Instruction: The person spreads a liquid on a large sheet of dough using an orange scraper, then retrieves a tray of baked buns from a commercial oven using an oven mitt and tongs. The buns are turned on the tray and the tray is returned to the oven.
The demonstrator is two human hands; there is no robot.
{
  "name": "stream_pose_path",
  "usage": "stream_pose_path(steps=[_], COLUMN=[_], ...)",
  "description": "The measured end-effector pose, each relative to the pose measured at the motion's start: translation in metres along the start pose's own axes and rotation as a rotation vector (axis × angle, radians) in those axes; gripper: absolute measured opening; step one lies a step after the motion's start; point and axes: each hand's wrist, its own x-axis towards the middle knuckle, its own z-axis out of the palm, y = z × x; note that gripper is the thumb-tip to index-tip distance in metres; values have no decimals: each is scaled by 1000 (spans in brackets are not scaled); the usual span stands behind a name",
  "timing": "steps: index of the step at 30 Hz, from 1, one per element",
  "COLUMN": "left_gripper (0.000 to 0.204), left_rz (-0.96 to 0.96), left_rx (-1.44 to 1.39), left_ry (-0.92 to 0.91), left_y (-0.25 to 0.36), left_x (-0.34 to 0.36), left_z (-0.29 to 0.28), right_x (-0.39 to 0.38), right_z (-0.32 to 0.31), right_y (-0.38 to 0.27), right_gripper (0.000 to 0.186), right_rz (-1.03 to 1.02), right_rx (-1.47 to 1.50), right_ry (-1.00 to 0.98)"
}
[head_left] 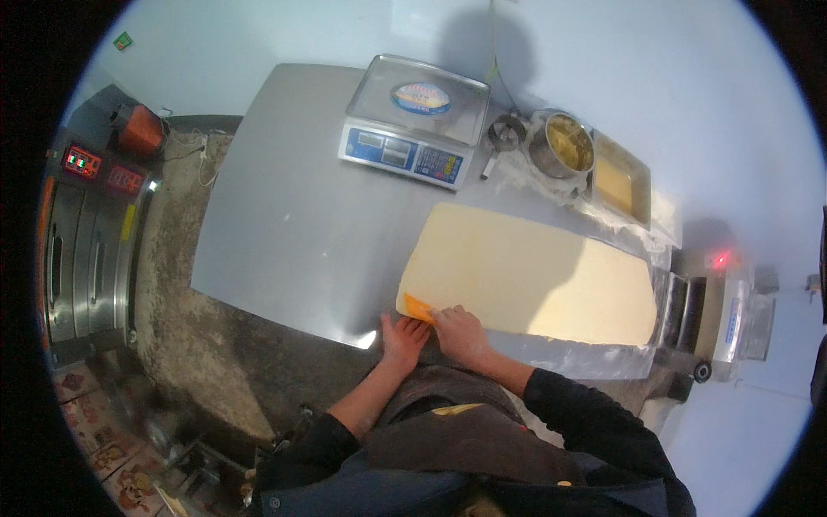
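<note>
A broad, pale yellow sheet of dough (508, 263) lies flat on the metal table. At its near left corner, my right hand (460, 333) is closed on an orange dough scraper (418, 308), which rests against the dough's edge. Beside it, at the table's near edge, my left hand (403, 343) has its thumb apart and its fingers stretched toward the scraper. Its fingertips are partly hidden near my right hand, and I see nothing held in it.
A digital scale (409, 121) stands at the back of the metal table (284, 198). To the right are a round pot (562, 146) with yellow contents, a rectangular tray (622, 183) and a machine (732, 302). A metal oven (86, 258) stands across the floor at left.
</note>
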Motion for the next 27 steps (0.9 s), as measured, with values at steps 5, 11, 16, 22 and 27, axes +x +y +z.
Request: stream_pose_path(steps=[5, 11, 16, 22, 27], left_gripper=[101, 96, 102, 93, 88], left_rz=[75, 23, 94, 163, 260], left_rx=[179, 119, 144, 121, 135], left_ry=[59, 164, 171, 265, 353], left_y=[3, 4, -1, -12, -18], left_x=[-10, 6, 16, 41, 34], left_z=[24, 17, 5, 5, 8], right_x=[17, 13, -13, -84, -84], right_z=[-27, -61, -91, -187, -288], right_y=[44, 136, 231, 433, 512], right_gripper=[40, 44, 45, 41, 43], right_rz=[264, 538, 465, 482, 409], right_rx=[544, 1657, 2013, 1966, 1310], right_ry=[-305, -352, -287, 60, 579])
